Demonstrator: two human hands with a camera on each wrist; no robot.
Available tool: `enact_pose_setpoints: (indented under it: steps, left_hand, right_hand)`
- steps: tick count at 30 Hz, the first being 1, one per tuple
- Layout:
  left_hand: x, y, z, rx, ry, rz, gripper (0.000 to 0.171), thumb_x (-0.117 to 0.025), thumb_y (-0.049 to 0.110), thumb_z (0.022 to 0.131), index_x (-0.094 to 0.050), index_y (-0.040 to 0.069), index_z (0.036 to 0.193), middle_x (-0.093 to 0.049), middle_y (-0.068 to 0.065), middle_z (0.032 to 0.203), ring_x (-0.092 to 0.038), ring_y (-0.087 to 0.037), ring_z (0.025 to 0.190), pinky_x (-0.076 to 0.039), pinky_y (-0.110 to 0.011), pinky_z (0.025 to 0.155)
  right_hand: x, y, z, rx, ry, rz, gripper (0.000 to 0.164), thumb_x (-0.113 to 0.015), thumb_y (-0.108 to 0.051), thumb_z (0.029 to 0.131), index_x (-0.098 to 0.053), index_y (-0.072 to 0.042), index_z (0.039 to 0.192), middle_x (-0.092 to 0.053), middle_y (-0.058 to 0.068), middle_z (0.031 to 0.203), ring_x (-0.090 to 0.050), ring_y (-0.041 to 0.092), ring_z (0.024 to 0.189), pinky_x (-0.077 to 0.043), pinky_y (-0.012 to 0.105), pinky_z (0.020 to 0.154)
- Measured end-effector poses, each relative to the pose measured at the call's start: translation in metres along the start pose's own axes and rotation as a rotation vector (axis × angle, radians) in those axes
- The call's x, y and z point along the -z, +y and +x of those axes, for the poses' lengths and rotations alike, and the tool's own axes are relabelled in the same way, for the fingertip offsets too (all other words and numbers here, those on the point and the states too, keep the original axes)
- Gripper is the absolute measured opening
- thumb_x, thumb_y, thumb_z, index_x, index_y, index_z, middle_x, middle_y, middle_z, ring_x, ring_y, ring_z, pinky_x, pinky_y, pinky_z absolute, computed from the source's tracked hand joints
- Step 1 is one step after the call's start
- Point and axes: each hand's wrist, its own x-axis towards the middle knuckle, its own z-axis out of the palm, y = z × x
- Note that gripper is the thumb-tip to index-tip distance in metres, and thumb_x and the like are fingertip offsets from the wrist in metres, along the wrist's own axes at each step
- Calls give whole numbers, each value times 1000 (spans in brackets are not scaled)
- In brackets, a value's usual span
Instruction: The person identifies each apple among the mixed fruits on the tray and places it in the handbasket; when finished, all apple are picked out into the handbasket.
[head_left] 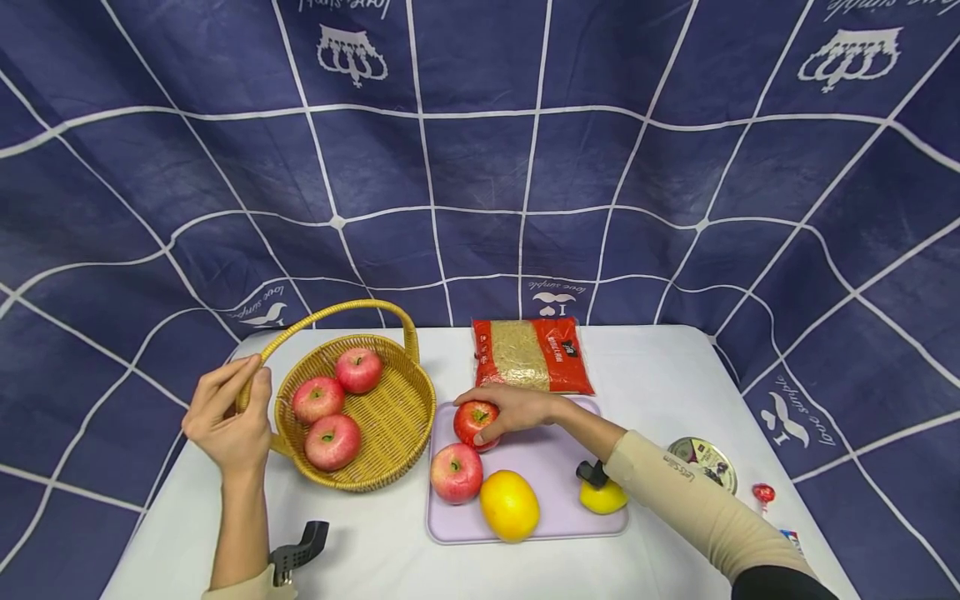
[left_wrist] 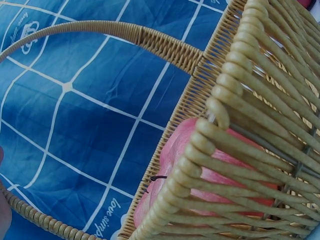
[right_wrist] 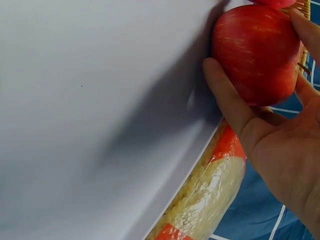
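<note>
My left hand (head_left: pixel 231 417) grips the handle (head_left: pixel 330 312) of a yellow wicker basket (head_left: pixel 397 417) that holds three pink-red apples (head_left: pixel 332 442). In the left wrist view the basket's woven side (left_wrist: pixel 260 130) fills the right part, with apples showing behind it. My right hand (head_left: pixel 517 410) holds a red apple (head_left: pixel 474 423) at the back left of a lilac tray (head_left: pixel 555 483); the right wrist view shows thumb and fingers around the apple (right_wrist: pixel 255 55). Closer to the front of the tray lie a pink apple (head_left: pixel 456 473), an orange-yellow round fruit (head_left: pixel 509 506) and a yellow lemon-like fruit (head_left: pixel 602 497), partly covered.
A red bag of noodle-like food (head_left: pixel 531 356) lies behind the tray. To the right are a round tin (head_left: pixel 703 463), a red lollipop (head_left: pixel 763 493) and a small packet (head_left: pixel 791 540), partly behind my sleeve. A blue checked cloth (head_left: pixel 480 167) hangs around the white table (head_left: pixel 645 367).
</note>
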Motion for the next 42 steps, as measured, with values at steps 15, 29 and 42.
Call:
enact_pose_setpoints:
  steps: [15, 29, 42]
  left_hand:
    - [0, 0, 0, 2, -3, 8, 14, -78, -9, 75, -74, -16, 85, -76, -15, 89, -70, -14, 86, -55, -17, 80]
    - [0, -1, 0, -5, -8, 22, 14, -78, -8, 75, -74, -16, 86, -76, -15, 89, -70, -13, 86, -55, -17, 79]
    - [5, -10, -1, -3, -6, 8, 14, -79, -8, 74, -75, -15, 86, -75, -16, 89, -70, -15, 86, -55, -17, 79]
  right_hand:
    - [-4, 3, 2, 26, 25, 29, 67, -82, -39, 81, -56, -27, 142, -55, -7, 131, -56, 10, 111, -50, 28, 95]
    - [-6, 4, 2, 46, 57, -4, 66, -82, -38, 81, -57, -26, 142, -57, -7, 128, -57, 10, 109, -51, 27, 93]
    - [-6, 5, 2, 30, 83, 7, 66, -80, -42, 82, -57, -25, 141, -57, -8, 129, -56, 11, 110, -50, 30, 95]
